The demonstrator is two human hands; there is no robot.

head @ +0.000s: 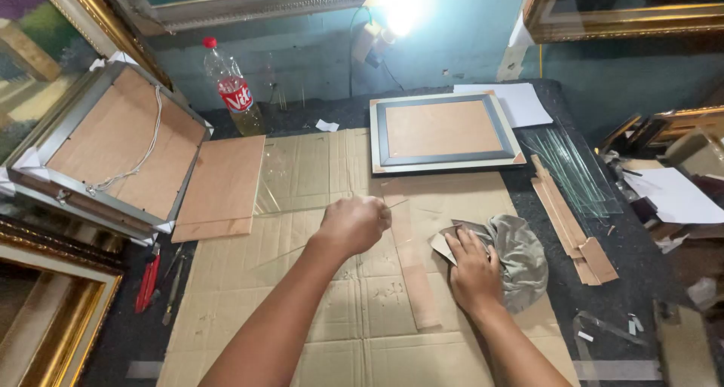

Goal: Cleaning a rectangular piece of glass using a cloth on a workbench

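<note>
**On the cardboard mat, a clear glass pane under two hands**

Across the flattened cardboard sheet (354, 312) that covers the workbench lies a clear glass pane (317, 180), nearly invisible except for its edges and a faint sheen. The left hand (354, 225) is closed in a loose fist near the pane's lower right edge, pinching something thin; what it is cannot be made out. The right hand (473, 270) lies flat, fingers narrow and together, pressing a grey-green cloth (520, 255) and a scrap of brown card onto the mat.

Such a pane is probably stiff, light, slippery and brittle, with sharp rims; it would best be taken by two opposite edges with flat palms, never by a corner.

Just left of the glass rests a brown backing board (220, 187). Beyond it a grey frame (113, 149) lies face down, a white cord across its back. Another grey frame (443, 133) sits at the far side of the mat, a white paper sheet (520, 100) beside it. More glass strips (573, 168) and cardboard offcuts (569, 229) lie to the right.

A clear plastic bottle (232, 85) with a red cap and a red label band stands against the teal wall. Red-handled pliers (147, 281) lie at the left edge.
</note>
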